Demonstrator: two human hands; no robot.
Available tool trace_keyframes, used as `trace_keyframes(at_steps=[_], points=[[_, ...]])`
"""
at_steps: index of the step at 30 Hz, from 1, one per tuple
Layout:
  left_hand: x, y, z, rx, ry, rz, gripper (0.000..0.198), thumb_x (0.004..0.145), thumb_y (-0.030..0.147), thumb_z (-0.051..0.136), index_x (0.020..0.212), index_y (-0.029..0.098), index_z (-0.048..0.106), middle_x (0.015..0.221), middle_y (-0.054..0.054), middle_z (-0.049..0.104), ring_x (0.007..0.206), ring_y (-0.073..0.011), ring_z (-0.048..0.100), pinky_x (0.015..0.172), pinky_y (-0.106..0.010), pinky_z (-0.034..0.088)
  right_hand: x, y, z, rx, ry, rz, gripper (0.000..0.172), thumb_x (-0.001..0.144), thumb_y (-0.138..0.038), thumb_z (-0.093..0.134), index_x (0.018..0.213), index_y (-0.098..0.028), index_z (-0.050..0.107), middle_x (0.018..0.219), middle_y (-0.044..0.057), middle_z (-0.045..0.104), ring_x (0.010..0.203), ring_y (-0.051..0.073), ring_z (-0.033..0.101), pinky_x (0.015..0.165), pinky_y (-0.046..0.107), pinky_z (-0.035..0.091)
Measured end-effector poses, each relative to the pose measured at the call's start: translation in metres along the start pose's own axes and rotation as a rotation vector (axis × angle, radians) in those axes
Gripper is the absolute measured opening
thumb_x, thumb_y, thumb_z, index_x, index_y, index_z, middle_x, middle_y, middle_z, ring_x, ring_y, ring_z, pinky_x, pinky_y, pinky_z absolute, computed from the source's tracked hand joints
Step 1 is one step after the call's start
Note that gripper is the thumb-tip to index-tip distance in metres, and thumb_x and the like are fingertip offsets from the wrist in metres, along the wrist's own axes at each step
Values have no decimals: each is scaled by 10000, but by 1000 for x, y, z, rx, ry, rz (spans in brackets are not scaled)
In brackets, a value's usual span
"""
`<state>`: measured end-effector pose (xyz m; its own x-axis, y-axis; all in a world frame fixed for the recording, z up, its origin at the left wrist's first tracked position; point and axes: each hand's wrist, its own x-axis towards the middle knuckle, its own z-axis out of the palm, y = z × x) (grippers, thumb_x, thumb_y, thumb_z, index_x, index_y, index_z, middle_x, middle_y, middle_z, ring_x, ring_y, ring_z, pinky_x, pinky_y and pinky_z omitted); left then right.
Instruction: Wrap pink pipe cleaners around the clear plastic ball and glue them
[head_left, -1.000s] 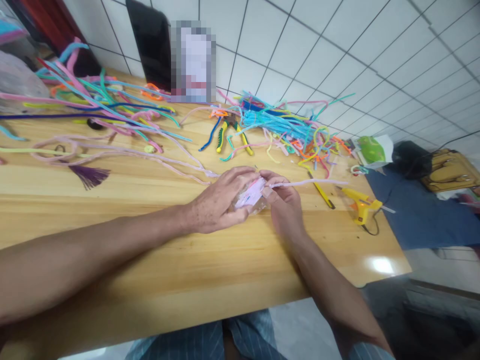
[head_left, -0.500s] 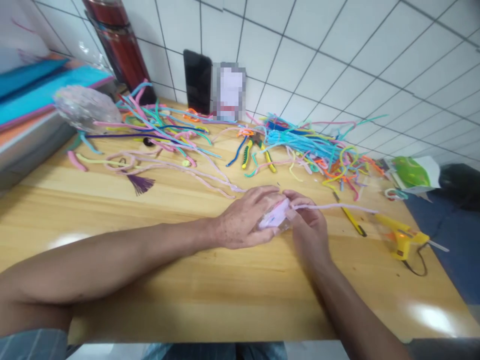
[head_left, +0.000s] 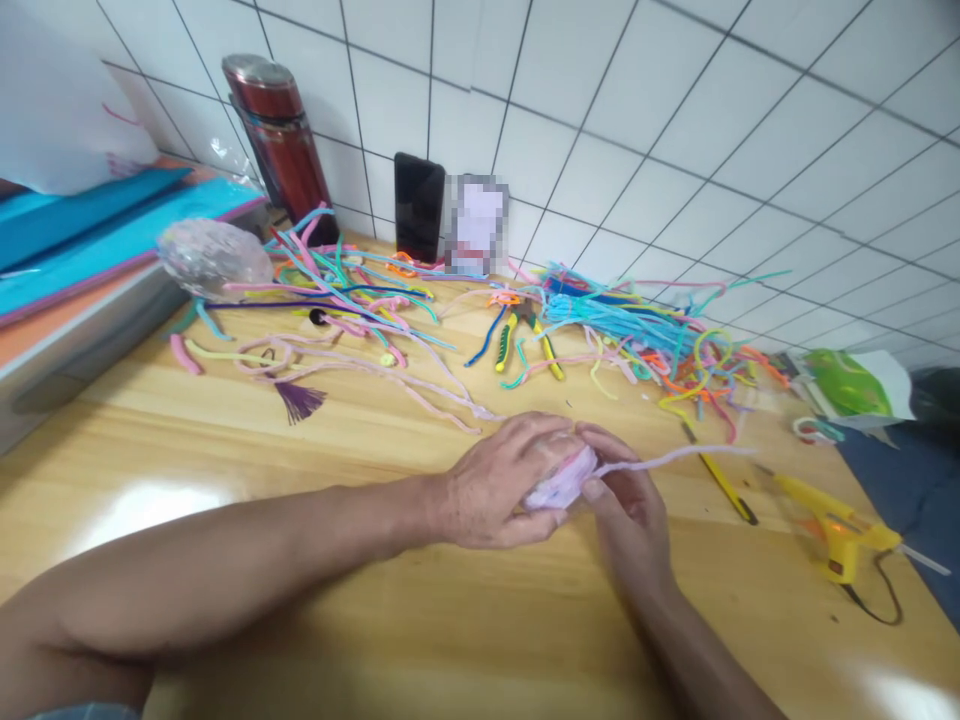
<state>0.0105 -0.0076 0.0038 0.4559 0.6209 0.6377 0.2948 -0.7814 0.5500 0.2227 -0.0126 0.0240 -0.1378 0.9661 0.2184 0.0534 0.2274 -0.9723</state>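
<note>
My left hand (head_left: 499, 480) curls over a rounded pale-lilac bundle (head_left: 562, 482) with a shiny, see-through look at its edge, so much of it is hidden. At the bundle's right side is my right hand (head_left: 630, 490), its thumb and fingers closed at the base of a lilac pipe cleaner (head_left: 667, 457). That strand runs out to the right in a slight wave, its far end free above the table. Both hands are just over the wooden tabletop (head_left: 450, 620).
Behind the hands lie loose pipe cleaners (head_left: 615, 318), pliers (head_left: 506, 343) and a purple tassel (head_left: 300, 400). To the right are a yellow cutter knife (head_left: 727, 485) and a yellow glue gun (head_left: 840, 525). A red flask (head_left: 281, 140) and a phone (head_left: 418, 208) stand by the tiled wall.
The camera view has tilted, so the whole scene sits lower in the picture. Both hands keep their hold on the bundle; the strand's free end now angles slightly upward.
</note>
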Motion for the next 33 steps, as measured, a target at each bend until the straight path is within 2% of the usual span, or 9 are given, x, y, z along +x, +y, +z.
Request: trace_keyframes(at_steps=[7,13,17,23,30,33], points=[[-3,0,1,-1,20,-3,815,937,359,676,1638,239,279,1595,-234,507,1488,-392,537,1221,-612,499,-2,0,-4,-94,-39,-40,419,929,-464,817,1335,-371,780,1428,91,745,1365,327,687,1135,535,590],[-1,0,1,-15,43,-7,806,929,384,687,1624,203,322,1556,-237,533,1455,-391,554,1226,-599,507,-5,9,-13,-204,-69,-95,451,946,-462,790,1392,-404,757,1439,91,747,1388,354,671,1146,579,573],[-1,2,0,-21,21,-37,784,922,388,680,1611,201,356,1555,-226,536,1450,-388,558,1235,-597,506,-7,9,-16,-237,-83,-103,459,967,-416,768,1425,-436,735,1463,74,734,1413,334,654,1170,548,560],[0,4,3,-49,43,-30,752,919,379,694,1581,168,408,1538,-231,554,1437,-391,559,1240,-580,503,-11,8,-18,-260,-85,-134,457,980,-433,751,1436,-399,732,1462,92,725,1407,348,654,1161,549,570],[-1,7,4,-18,55,-26,734,981,423,644,1602,138,377,1566,-227,538,1475,-383,532,1266,-580,480,-16,13,-16,-228,-126,-46,708,975,-626,713,1592,-315,561,1661,135,557,1574,398,493,1252,608,477],[0,6,2,28,74,14,716,988,398,640,1591,110,384,1531,-235,561,1445,-382,554,1260,-574,489,-16,13,-15,-180,-140,-1,726,969,-614,726,1603,-314,537,1688,132,532,1577,400,498,1243,594,494]])
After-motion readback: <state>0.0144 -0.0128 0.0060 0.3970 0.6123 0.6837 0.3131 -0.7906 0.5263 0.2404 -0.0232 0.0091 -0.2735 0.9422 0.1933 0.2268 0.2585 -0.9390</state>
